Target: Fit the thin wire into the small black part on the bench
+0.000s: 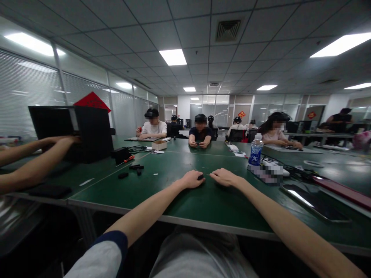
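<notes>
Just above the green table (174, 206), in front of my body, both of my hands are close together with a small gap between them. My left hand (191, 179) is closed around a small black piece (200, 177), whose exact kind I cannot make out. Facing it, my right hand (225, 177) has its fingertips drawn together toward the left hand. A thin, tiny tip seems to show at those fingertips, too small to name. Left of my hands, several small black pieces (123, 175) lie on the table.
Beyond them are an orange-handled screwdriver (129, 158), black cables (136, 149) and a small cardboard box (159, 144). To the right stand a water bottle (256, 151) and a phone (314, 202). At left, a co-worker's arms reach into a black case (94, 133). Other people sit opposite.
</notes>
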{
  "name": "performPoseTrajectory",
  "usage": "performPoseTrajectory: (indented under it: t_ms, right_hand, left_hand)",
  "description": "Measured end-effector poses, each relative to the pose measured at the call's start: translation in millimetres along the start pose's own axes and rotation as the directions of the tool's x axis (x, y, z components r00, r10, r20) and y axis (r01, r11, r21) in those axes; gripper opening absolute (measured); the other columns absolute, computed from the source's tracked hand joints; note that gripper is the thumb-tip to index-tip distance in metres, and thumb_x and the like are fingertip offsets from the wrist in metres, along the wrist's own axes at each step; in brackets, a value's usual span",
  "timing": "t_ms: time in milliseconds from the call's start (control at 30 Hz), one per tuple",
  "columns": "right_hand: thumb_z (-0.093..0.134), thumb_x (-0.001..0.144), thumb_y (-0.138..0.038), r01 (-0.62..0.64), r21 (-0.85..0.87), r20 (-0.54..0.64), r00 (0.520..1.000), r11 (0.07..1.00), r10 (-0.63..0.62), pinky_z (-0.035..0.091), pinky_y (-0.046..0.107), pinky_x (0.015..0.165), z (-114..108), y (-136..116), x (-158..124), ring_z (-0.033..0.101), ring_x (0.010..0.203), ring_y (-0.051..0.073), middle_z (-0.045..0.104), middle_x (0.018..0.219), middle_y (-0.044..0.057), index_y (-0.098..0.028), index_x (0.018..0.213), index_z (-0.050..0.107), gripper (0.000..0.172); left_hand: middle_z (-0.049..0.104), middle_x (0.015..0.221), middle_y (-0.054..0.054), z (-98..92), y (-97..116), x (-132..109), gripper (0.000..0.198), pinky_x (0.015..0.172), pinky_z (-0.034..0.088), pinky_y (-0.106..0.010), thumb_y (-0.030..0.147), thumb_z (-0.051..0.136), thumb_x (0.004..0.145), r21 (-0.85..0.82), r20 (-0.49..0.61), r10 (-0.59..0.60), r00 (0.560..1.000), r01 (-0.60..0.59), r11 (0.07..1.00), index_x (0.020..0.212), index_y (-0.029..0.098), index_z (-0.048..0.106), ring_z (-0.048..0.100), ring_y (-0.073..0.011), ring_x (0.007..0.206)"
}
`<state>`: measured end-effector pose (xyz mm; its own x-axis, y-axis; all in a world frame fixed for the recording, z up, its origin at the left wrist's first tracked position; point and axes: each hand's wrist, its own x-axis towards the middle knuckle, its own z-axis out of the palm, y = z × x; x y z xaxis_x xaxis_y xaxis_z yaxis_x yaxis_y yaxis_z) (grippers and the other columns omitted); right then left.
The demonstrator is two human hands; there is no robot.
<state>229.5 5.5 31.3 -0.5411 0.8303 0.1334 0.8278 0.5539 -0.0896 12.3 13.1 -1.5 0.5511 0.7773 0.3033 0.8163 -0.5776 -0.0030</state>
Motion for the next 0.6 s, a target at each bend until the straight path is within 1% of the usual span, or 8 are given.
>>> performPoseTrajectory:
  t_ms: [67,133,300,400,500,600]
  right_hand:
    - [0.025,0.093,-0.053,0.039,-0.023,-0.014,0.999,0.999,-0.039,0.037,0.025,0.071,1.0,0.0,-5.4,0.059,0.081,0.020,0.066,0.092,0.009,-0.018,0.088,0.067,0.055]
    - [0.024,0.093,-0.053,0.045,-0.027,-0.034,0.998,0.999,-0.046,0.038,0.025,0.070,1.3,3.9,-11.6,0.059,0.078,0.019,0.067,0.089,0.008,-0.018,0.085,0.066,0.055]
    - [0.025,0.092,-0.054,-0.011,-0.012,-0.075,0.997,1.000,0.010,0.039,0.025,0.071,0.1,9.2,-16.3,0.059,0.082,0.019,0.066,0.091,0.008,-0.020,0.086,0.066,0.054]
    - [0.025,0.091,-0.057,-0.013,-0.019,-0.059,0.998,1.000,0.012,0.039,0.026,0.070,1.4,3.1,-11.0,0.059,0.084,0.020,0.066,0.094,0.008,-0.021,0.089,0.066,0.055]
    - [0.024,0.090,-0.060,-0.022,-0.035,-0.027,0.999,0.999,0.021,0.039,0.027,0.068,4.0,-2.8,-7.2,0.060,0.084,0.022,0.067,0.095,0.009,-0.022,0.092,0.067,0.058]
    - [0.024,0.089,-0.062,-0.042,-0.052,-0.012,0.999,0.998,0.041,0.039,0.028,0.067,5.2,-3.9,-7.9,0.060,0.084,0.022,0.067,0.095,0.009,-0.022,0.094,0.068,0.059]
  left_hand:
    - [0.067,0.087,-0.007,-1.6,-0.9,-1.9,0.042,0.066,0.044,-0.028,0.053,0.035,0.086,-0.005,-0.007,0.008,1.000,-0.008,1.000,0.089,0.021,0.062,0.062,-0.0207,0.079]
    - [0.067,0.086,-0.007,-2.9,0.1,-2.3,0.042,0.065,0.043,-0.027,0.053,0.035,0.086,-0.006,-0.005,0.012,1.000,-0.012,1.000,0.089,0.021,0.062,0.062,-0.0200,0.078]
    - [0.067,0.088,-0.008,-3.7,4.4,-2.1,0.041,0.067,0.043,-0.026,0.052,0.036,0.086,-0.013,-0.004,0.000,1.000,0.000,1.000,0.089,0.020,0.062,0.061,-0.0198,0.080]
    - [0.067,0.087,-0.008,-4.6,5.0,-2.7,0.042,0.065,0.042,-0.026,0.052,0.036,0.087,-0.018,-0.010,0.013,1.000,-0.013,1.000,0.088,0.019,0.062,0.061,-0.0200,0.078]
    - [0.067,0.085,-0.008,-6.2,4.9,-3.7,0.042,0.065,0.042,-0.026,0.052,0.037,0.087,-0.033,-0.007,0.001,1.000,-0.001,0.999,0.087,0.019,0.062,0.061,-0.0197,0.078]
    - [0.067,0.084,-0.007,-7.4,4.7,-4.4,0.041,0.065,0.041,-0.025,0.052,0.037,0.087,-0.053,-0.006,0.003,1.000,-0.003,0.999,0.086,0.019,0.062,0.061,-0.0188,0.076]
